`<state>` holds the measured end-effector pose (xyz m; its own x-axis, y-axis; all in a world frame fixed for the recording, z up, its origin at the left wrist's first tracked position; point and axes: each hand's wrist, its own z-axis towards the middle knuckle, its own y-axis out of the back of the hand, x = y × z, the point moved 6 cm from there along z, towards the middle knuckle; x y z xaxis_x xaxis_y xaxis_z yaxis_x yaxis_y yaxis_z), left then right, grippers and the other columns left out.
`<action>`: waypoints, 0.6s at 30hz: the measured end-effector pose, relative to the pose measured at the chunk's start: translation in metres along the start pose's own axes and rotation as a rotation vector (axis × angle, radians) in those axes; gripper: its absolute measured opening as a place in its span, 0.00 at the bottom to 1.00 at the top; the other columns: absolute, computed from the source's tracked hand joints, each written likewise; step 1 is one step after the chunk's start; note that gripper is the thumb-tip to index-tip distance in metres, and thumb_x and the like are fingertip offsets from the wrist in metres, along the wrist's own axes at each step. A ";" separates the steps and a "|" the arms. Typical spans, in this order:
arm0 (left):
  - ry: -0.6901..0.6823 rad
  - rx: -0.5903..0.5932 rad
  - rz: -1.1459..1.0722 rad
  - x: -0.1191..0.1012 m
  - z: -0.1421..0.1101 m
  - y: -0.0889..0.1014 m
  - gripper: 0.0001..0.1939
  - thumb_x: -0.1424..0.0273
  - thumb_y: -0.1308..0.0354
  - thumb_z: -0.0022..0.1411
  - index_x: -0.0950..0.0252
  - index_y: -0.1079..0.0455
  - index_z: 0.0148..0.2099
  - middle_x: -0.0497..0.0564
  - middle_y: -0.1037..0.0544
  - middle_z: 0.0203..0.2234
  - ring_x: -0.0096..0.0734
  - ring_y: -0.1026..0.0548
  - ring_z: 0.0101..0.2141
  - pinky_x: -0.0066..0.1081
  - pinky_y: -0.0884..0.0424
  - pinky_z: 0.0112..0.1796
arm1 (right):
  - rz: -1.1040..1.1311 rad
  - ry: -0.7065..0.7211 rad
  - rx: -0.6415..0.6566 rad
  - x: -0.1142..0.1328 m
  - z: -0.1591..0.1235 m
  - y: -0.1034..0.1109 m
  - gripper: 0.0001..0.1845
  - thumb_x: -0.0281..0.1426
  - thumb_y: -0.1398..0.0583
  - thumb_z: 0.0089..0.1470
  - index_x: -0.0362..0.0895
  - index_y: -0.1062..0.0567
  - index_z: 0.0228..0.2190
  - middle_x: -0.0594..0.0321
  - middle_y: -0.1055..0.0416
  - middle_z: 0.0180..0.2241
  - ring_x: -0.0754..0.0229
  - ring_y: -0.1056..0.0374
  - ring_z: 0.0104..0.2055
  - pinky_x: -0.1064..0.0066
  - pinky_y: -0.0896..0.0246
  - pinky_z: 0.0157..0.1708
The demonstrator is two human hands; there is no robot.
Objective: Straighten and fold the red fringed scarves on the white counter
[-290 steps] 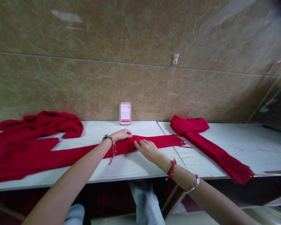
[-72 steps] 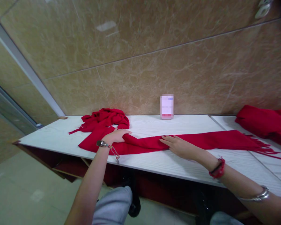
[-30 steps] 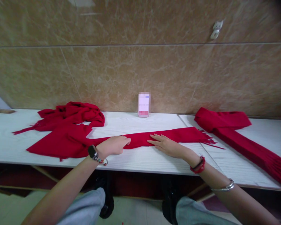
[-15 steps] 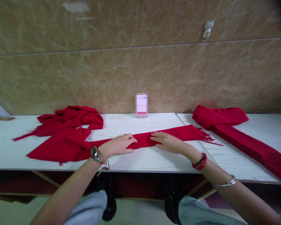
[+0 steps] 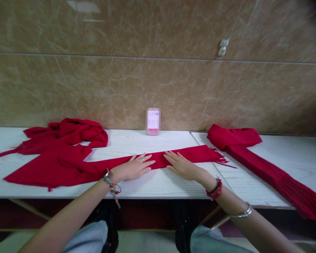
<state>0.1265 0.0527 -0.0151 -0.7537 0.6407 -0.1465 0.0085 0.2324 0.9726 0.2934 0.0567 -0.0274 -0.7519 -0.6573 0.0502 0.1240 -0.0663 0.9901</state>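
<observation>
A red fringed scarf (image 5: 159, 160) lies across the white table, its middle and right part flattened into a long narrow strip. My left hand (image 5: 133, 167) rests on the strip with its fingers spread. Just to the right, my right hand (image 5: 183, 166) lies flat on the same strip, fingers stretched out toward the left hand. Both palms face down and grip nothing. Loose fringe (image 5: 222, 158) shows at the strip's right end. Toward the left the cloth widens into an unfolded, wrinkled part (image 5: 50, 167), touching a crumpled red heap (image 5: 76, 131) behind it.
Another red scarf (image 5: 260, 165) lies folded at the right, its fringed end near the front edge. A phone-like object (image 5: 153, 122), blurred out, leans on the marbled wall (image 5: 107, 91). A small white cat-shaped piece (image 5: 223, 47) is on the wall. The white table (image 5: 171, 188) runs across.
Both hands have flattened, with their fingers spread wider on the scarf strip. The whole view has shifted, so the things on the table appear farther left.
</observation>
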 end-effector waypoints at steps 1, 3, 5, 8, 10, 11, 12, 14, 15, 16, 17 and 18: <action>0.032 -0.077 0.038 -0.003 0.005 0.003 0.23 0.63 0.67 0.67 0.57 0.53 0.63 0.51 0.54 0.62 0.38 0.59 0.61 0.47 0.59 0.56 | -0.016 -0.014 -0.038 0.002 0.005 0.003 0.28 0.38 0.57 0.60 0.36 0.47 0.58 0.46 0.54 0.60 0.49 0.60 0.62 0.51 0.57 0.57; 0.105 -0.208 0.105 -0.008 0.014 0.005 0.24 0.65 0.67 0.66 0.65 0.53 0.63 0.55 0.54 0.62 0.38 0.58 0.61 0.45 0.57 0.56 | -0.036 -0.040 -0.085 0.007 0.016 0.003 0.28 0.36 0.56 0.60 0.34 0.47 0.58 0.46 0.54 0.60 0.47 0.60 0.62 0.50 0.56 0.56; 0.159 -0.242 0.141 -0.010 0.020 -0.001 0.25 0.66 0.66 0.66 0.69 0.53 0.62 0.58 0.54 0.62 0.40 0.57 0.61 0.45 0.55 0.56 | -0.037 -0.059 -0.080 0.010 0.025 -0.002 0.28 0.36 0.56 0.60 0.34 0.47 0.57 0.46 0.53 0.60 0.47 0.59 0.62 0.49 0.55 0.55; 0.164 -0.195 0.149 -0.009 0.023 -0.012 0.26 0.65 0.67 0.66 0.70 0.55 0.63 0.58 0.53 0.61 0.40 0.57 0.61 0.45 0.55 0.56 | -0.043 -0.057 -0.044 0.009 0.029 -0.014 0.27 0.37 0.57 0.60 0.35 0.47 0.57 0.47 0.51 0.59 0.48 0.57 0.61 0.50 0.54 0.55; 0.154 -0.184 0.145 -0.008 0.022 -0.014 0.26 0.64 0.67 0.66 0.70 0.56 0.63 0.57 0.54 0.62 0.40 0.58 0.61 0.45 0.56 0.56 | -0.071 -0.045 -0.032 0.006 0.027 -0.018 0.27 0.37 0.57 0.61 0.37 0.47 0.57 0.47 0.52 0.60 0.50 0.57 0.61 0.50 0.53 0.54; 0.154 -0.181 0.141 -0.007 0.022 -0.014 0.27 0.64 0.68 0.66 0.70 0.57 0.63 0.57 0.55 0.62 0.40 0.58 0.61 0.45 0.56 0.56 | -0.091 -0.041 -0.028 0.003 0.025 -0.018 0.26 0.37 0.57 0.61 0.37 0.47 0.57 0.47 0.52 0.60 0.50 0.57 0.61 0.49 0.53 0.54; 0.158 -0.175 0.136 -0.006 0.021 -0.013 0.27 0.64 0.68 0.66 0.70 0.57 0.64 0.57 0.56 0.62 0.40 0.59 0.61 0.46 0.56 0.56 | -0.114 -0.044 -0.023 -0.001 0.022 -0.018 0.26 0.36 0.57 0.61 0.38 0.46 0.57 0.47 0.52 0.60 0.50 0.57 0.61 0.49 0.53 0.53; 0.172 -0.148 0.122 -0.005 0.021 -0.012 0.27 0.64 0.68 0.66 0.70 0.58 0.64 0.56 0.57 0.62 0.41 0.59 0.61 0.46 0.56 0.56 | -0.161 -0.070 -0.008 -0.013 0.014 -0.016 0.24 0.35 0.57 0.61 0.39 0.42 0.55 0.47 0.51 0.59 0.48 0.55 0.61 0.46 0.52 0.52; 0.179 -0.127 0.112 -0.005 0.021 -0.011 0.28 0.63 0.68 0.65 0.70 0.58 0.64 0.56 0.58 0.62 0.41 0.60 0.61 0.47 0.56 0.56 | -0.184 -0.092 -0.001 -0.021 0.010 -0.014 0.23 0.34 0.57 0.61 0.40 0.40 0.54 0.47 0.51 0.59 0.48 0.54 0.60 0.45 0.52 0.52; 0.185 -0.105 0.102 -0.005 0.021 -0.011 0.28 0.63 0.68 0.65 0.70 0.59 0.64 0.56 0.58 0.62 0.41 0.60 0.61 0.47 0.56 0.56 | -0.209 -0.116 0.005 -0.030 0.004 -0.012 0.22 0.33 0.57 0.60 0.41 0.38 0.53 0.47 0.50 0.59 0.47 0.53 0.60 0.44 0.51 0.51; 0.190 -0.087 0.092 -0.005 0.022 -0.010 0.28 0.63 0.68 0.65 0.70 0.59 0.64 0.56 0.59 0.62 0.41 0.60 0.61 0.47 0.56 0.56 | -0.234 -0.144 0.010 -0.041 -0.001 -0.011 0.22 0.32 0.56 0.60 0.42 0.37 0.53 0.47 0.49 0.58 0.47 0.52 0.60 0.43 0.51 0.51; 0.194 -0.072 0.083 -0.005 0.022 -0.010 0.28 0.63 0.68 0.65 0.70 0.60 0.64 0.56 0.60 0.62 0.41 0.60 0.61 0.47 0.57 0.56 | -0.259 -0.173 0.015 -0.053 -0.007 -0.009 0.21 0.31 0.56 0.60 0.42 0.37 0.52 0.48 0.48 0.58 0.46 0.51 0.59 0.42 0.50 0.50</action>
<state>0.1446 0.0631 -0.0278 -0.8645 0.5015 -0.0350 0.0339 0.1275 0.9913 0.3365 0.0864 -0.0399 -0.8564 -0.4823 -0.1840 -0.0948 -0.2035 0.9745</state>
